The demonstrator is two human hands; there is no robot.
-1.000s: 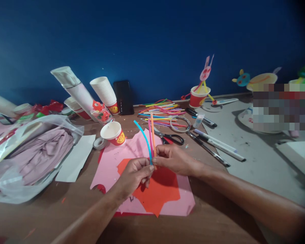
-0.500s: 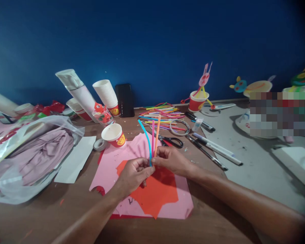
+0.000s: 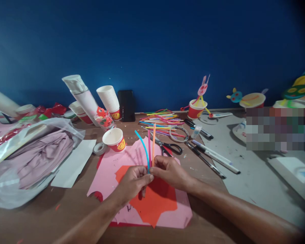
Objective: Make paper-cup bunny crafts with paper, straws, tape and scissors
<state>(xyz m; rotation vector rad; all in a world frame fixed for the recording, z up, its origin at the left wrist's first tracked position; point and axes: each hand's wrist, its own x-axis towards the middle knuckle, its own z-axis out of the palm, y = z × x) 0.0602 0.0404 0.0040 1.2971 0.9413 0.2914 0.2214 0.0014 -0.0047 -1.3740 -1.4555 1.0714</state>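
Largest of all, we have the blue wall [image 3: 152,44] behind, and in front of it the brown wooden table [image 3: 73,217], where everything near the hands lies. On it the pink paper [image 3: 104,176] is spread flat with red showing at its edges, and the cut orange paper [image 3: 160,206] lies over that; we judge this layer simply serves as the surface under the hands.

Our left hand [image 3: 134,179] and right hand [image 3: 170,173] meet above the orange paper, fingertips almost touching. The left is pinched on the lower end of the blue stem [image 3: 144,145]; the right is pinched on the orange stem [image 3: 154,144]. Between these stands the magenta stem [image 3: 149,145], and we cannot tell which hand bears it. Gripping so low probably keeps the bottoms bunched and the tops free to spread.

Beyond, the stem pile [image 3: 165,119] sits at the back, presumably within reach yet off the paper. The paper cup [image 3: 121,145] stands upright at the pink paper's far left corner, and the scissors [image 3: 164,144] lie just behind the right hand.

Against half a second ago, the whole scene sits lower in our view, as though the head had tipped up. The orange stem leaned rightward then and is nearly vertical now; the two pinches look unchanged.
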